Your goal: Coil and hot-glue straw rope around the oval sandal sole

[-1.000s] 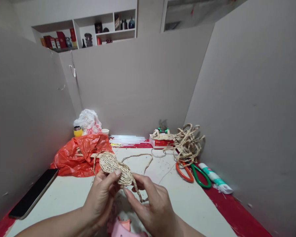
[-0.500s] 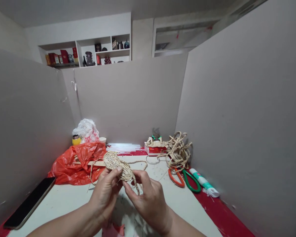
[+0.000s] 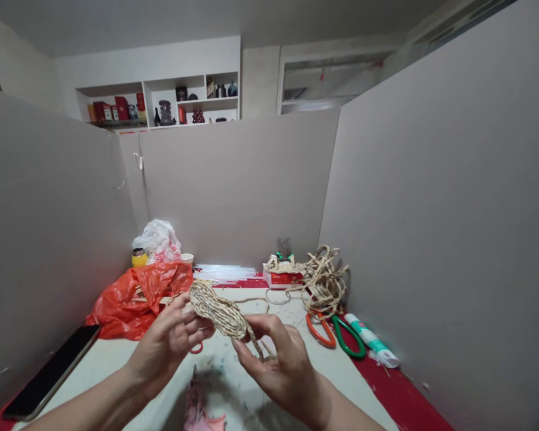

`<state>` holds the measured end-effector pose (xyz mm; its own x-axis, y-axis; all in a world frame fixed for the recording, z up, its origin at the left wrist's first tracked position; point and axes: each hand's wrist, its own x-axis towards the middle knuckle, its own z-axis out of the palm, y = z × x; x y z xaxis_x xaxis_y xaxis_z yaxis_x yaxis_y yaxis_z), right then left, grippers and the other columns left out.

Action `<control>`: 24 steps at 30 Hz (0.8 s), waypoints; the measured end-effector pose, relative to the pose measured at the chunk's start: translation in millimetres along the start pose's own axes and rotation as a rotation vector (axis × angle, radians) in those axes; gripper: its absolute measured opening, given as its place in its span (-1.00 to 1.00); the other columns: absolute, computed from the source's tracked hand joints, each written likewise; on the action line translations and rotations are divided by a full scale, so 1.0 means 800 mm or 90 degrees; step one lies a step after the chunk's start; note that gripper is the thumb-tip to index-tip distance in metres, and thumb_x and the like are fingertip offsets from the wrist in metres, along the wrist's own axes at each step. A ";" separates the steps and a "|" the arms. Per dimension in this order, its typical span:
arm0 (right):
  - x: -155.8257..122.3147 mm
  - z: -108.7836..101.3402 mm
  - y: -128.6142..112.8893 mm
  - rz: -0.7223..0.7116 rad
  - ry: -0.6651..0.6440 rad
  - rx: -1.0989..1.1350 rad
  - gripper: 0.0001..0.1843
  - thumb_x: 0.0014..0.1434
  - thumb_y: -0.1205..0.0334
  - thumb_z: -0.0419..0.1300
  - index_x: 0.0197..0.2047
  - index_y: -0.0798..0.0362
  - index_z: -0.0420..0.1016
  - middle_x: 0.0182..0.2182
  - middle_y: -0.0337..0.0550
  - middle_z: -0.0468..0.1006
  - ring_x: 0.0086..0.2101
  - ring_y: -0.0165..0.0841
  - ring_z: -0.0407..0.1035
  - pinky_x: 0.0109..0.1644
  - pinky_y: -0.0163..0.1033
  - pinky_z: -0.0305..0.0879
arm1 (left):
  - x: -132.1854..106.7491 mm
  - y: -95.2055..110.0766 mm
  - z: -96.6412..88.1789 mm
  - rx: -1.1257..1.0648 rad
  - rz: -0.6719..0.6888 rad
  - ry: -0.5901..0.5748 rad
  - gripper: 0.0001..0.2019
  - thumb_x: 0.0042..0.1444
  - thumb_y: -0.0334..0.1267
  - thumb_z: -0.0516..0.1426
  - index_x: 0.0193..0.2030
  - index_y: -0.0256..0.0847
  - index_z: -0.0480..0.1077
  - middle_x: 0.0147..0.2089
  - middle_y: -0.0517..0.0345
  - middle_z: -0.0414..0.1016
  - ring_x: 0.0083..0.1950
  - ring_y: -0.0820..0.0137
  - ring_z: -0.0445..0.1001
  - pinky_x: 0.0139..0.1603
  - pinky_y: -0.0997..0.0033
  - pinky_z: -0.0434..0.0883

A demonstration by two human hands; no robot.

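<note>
A small sole-shaped piece of woven straw rope (image 3: 218, 311) is held up between my two hands, its long side slanting down to the right. My right hand (image 3: 282, 353) pinches its near right end between thumb and fingers, where a loose straw strand hangs down. At the far left end, my left hand (image 3: 177, 329) supports the edge with curled fingers, its thumb beside the rim. A thin length of straw cord (image 3: 251, 299) trails from behind the piece onto the table. Below the hands lies a pink item (image 3: 196, 407) with a dark pointed tip, unclear in kind.
Orange (image 3: 321, 331) and green handles (image 3: 348, 336) stick out by a tangled straw rope pile (image 3: 326, 278). A red plastic bag (image 3: 126, 302) and a phone (image 3: 51, 374) lie left. Clear sticks (image 3: 224, 273), a red box (image 3: 282, 280) and a white-and-green roll (image 3: 372, 340) line the edges.
My left hand has shifted left, its thumb sliding off the top of the woven piece towards its far end. The right hand keeps its pinch. A small red loop now shows beneath.
</note>
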<state>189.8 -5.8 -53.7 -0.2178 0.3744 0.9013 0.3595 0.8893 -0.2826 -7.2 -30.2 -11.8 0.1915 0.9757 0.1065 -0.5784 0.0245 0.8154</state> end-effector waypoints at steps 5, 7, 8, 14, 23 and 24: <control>-0.001 0.008 -0.004 0.093 -0.051 0.136 -0.75 0.16 0.38 0.17 -0.09 -0.01 0.28 -0.44 -0.28 0.49 -0.54 -0.44 0.40 -0.45 -0.32 0.41 | -0.002 0.017 -0.017 0.068 -0.060 0.002 -0.71 0.13 -0.34 0.13 0.01 -0.24 0.37 -0.03 -0.09 0.52 -0.11 0.25 0.51 -0.02 0.17 0.38; 0.001 0.010 -0.007 0.212 -0.078 0.275 -0.81 0.18 0.35 0.16 -0.13 -0.01 0.29 -0.43 -0.28 0.50 -0.52 -0.44 0.45 -0.46 -0.34 0.42 | -0.006 0.020 -0.020 0.107 -0.091 -0.006 -0.67 0.06 -0.34 0.18 0.01 -0.23 0.38 -0.06 -0.08 0.53 -0.17 0.25 0.52 -0.08 0.19 0.39; 0.003 0.010 -0.008 0.280 -0.091 0.350 -0.83 0.18 0.33 0.17 -0.14 -0.01 0.30 -0.43 -0.28 0.51 -0.51 -0.43 0.47 -0.46 -0.35 0.42 | -0.008 0.021 -0.022 0.122 -0.104 -0.015 -0.66 0.03 -0.33 0.21 -0.02 -0.23 0.40 -0.09 -0.07 0.54 -0.21 0.27 0.52 -0.11 0.21 0.40; 0.015 0.001 -0.002 0.488 -0.185 0.570 -0.73 0.08 0.24 0.29 -0.13 0.05 0.40 -0.44 -0.28 0.52 -0.53 -0.47 0.48 -0.54 -0.42 0.36 | -0.011 0.039 -0.042 0.216 -0.148 -0.106 -0.59 -0.10 -0.28 0.26 -0.03 -0.25 0.45 -0.11 -0.09 0.54 -0.15 0.24 0.51 -0.15 0.33 0.38; 0.011 -0.001 -0.004 0.503 -0.320 0.573 -0.74 0.06 0.35 0.25 -0.12 0.04 0.48 -0.38 -0.25 0.55 -0.52 -0.50 0.49 -0.49 -0.43 0.39 | -0.011 0.027 -0.021 0.369 -0.106 -0.098 -0.82 -0.02 -0.36 0.27 -0.22 -0.24 0.46 -0.28 0.03 0.56 -0.26 0.38 0.49 -0.25 0.46 0.34; 0.011 -0.001 -0.005 0.499 -0.321 0.568 -0.73 0.07 0.36 0.24 -0.12 0.04 0.48 -0.39 -0.25 0.56 -0.52 -0.49 0.49 -0.49 -0.41 0.40 | -0.013 0.021 -0.016 0.369 -0.113 -0.109 -0.83 -0.01 -0.36 0.26 -0.23 -0.23 0.45 -0.32 0.08 0.55 -0.32 0.41 0.47 -0.32 0.50 0.31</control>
<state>187.4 -6.2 -44.3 -0.6124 0.7569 0.2284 -0.1378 0.1823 -0.9735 -29.3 -36.8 -6.4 0.3963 0.9181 -0.0079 -0.0115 0.0136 0.9998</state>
